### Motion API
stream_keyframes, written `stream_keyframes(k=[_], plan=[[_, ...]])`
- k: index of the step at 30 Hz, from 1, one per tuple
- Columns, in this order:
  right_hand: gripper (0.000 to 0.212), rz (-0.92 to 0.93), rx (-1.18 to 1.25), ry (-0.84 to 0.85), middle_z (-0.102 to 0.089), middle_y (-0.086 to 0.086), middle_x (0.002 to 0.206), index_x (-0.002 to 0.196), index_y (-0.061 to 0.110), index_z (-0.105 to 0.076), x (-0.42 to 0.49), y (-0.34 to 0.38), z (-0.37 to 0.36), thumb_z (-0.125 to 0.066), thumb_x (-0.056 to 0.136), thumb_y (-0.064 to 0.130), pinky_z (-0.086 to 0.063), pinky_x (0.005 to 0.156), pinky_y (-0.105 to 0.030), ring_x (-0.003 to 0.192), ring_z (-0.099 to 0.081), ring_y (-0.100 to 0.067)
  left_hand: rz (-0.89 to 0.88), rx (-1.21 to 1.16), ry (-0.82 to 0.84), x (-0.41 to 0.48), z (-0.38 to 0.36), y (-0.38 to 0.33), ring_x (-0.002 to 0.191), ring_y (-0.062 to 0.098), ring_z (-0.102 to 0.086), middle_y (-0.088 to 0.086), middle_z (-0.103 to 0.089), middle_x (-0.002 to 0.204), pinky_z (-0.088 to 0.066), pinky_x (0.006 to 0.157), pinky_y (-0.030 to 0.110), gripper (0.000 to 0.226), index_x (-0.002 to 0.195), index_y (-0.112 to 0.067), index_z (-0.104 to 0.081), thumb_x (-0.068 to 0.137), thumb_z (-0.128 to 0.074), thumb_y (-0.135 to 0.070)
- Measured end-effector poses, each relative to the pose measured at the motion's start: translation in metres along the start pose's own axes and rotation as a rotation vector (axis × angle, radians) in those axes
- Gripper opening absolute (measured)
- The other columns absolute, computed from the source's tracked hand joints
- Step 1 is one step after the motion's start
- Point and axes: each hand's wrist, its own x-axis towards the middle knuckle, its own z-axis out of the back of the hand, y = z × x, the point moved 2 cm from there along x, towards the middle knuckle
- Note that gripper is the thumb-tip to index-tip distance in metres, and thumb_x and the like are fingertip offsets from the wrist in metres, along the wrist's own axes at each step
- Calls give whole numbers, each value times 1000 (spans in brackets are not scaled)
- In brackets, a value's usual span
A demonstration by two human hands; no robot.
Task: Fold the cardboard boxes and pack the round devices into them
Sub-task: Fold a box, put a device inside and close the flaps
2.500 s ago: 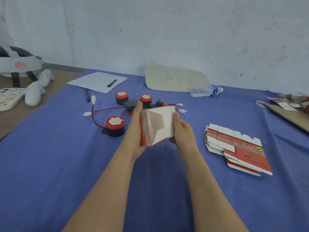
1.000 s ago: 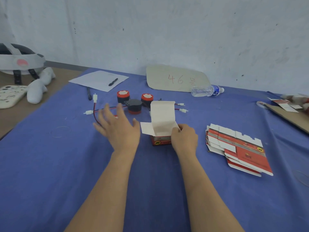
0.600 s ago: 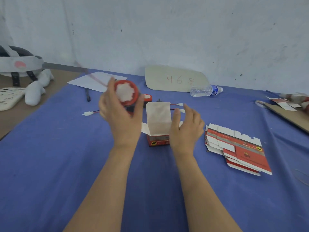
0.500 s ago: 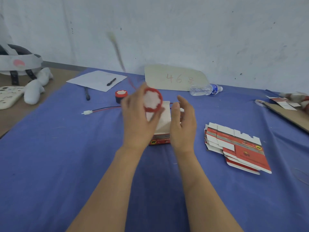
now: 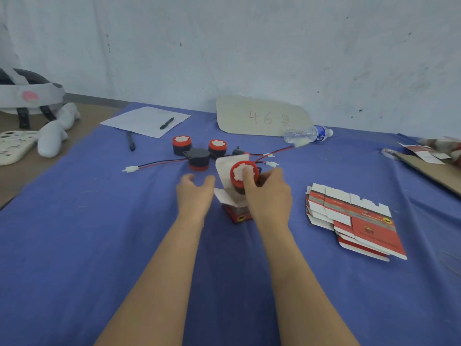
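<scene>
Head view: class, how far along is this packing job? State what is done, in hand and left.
Done: one box stands folded, top flap open. In hand: the right hand holds a round device at its mouth, not yet seated; the left hand hovers open beside it. Left: at least three loose devices behind and the stack of flat boxes to fold.

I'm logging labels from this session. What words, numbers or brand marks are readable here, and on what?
"46": red handwriting on the cardboard sign by the wall; the mark after it is too blurred to read.
Flat box stack: print and yellow logo too small to read.
Folded box: yellow logo, unreadable.
Water bottle: label too blurred.
</scene>
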Motion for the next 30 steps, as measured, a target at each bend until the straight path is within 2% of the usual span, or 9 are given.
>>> stream_keyframes(k=[2, 4, 9, 13, 17, 21, 24, 28, 30], plan=[[42, 67, -245, 24, -57, 0, 82, 83, 12, -54, -2, 2, -6, -44, 93, 51, -33, 70, -32, 80, -40, -19, 41, -18, 94, -1, -3, 1, 87, 21, -56, 6, -61, 101, -44, 77, 32, 17, 105, -13, -60, 91, -54, -21], [44, 114, -392, 2, -58, -5, 95, 85, 9, -60, -3, 3, -7, -40, 95, 48, -31, 79, -36, 90, -38, -23, -19, 20, 140, -3, -8, -2, 71, 18, -50, 6, -60, 84, -41, 67, 30, 15, 93, -10, -62, 93, -48, -15], [39, 185, -255, 62, -55, 1, 124, 128, 24, -51, -3, 2, -3, -50, 90, 28, -28, 92, -35, 112, -42, -23, -22, 30, 220, -8, -10, -3, 63, 18, -45, 7, -58, 74, -36, 55, 27, 21, 90, -7, -63, 94, -43, -5], [48, 237, -367, 282, -50, 8, 139, 133, 36, -49, -7, 4, -10, -41, 91, 58, -21, 101, -38, 129, -27, -24, -58, -6, 206, -9, -10, -5, 65, 13, -56, 5, -65, 81, -46, 50, 18, 19, 96, -8, -66, 94, -47, -4], [47, 165, -397, 351, -55, 2, 125, 135, 29, -44, -3, -1, -6, -45, 91, 48, -18, 89, -35, 127, -28, -26, -161, 82, 123, -8, -12, -5, 83, 20, -59, 7, -67, 95, -51, 74, 35, 16, 97, -8, -67, 95, -53, -15], [46, 101, -354, 317, -56, -4, 117, 126, 23, -46, 0, -2, -1, -53, 88, 48, -20, 95, -36, 126, -31, -26, -284, 228, 41, -10, -15, -6, 87, 12, -56, -1, -63, 102, -41, 72, 24, 17, 105, -11, -66, 96, -52, -18], [45, 156, -270, 136, -57, -4, 116, 121, 20, -46, 0, 4, 2, -54, 89, 50, -24, 102, -37, 119, -43, -24, -350, 283, -14, -12, -15, -8, 83, 18, -58, 0, -64, 92, -45, 69, 30, 13, 93, -13, -62, 96, -50, -16], [31, 230, 88, -56, -49, 7, 106, 111, 23, -55, -4, 14, 8, -60, 88, 43, -36, 68, -13, 83, -47, -3, -372, 322, -38, -14, -14, -11, 77, 18, -57, -2, -62, 85, -50, 67, 34, 15, 93, -13, -63, 95, -48, -13], [24, 254, 115, -90, -46, 10, 102, 103, 23, -62, -4, 14, 10, -62, 86, 40, -38, 67, -11, 83, -50, -4, -380, 330, -31, -15, -14, -12, 76, 17, -56, -3, -60, 85, -51, 69, 35, 15, 95, -13, -64, 96, -48, -14]])
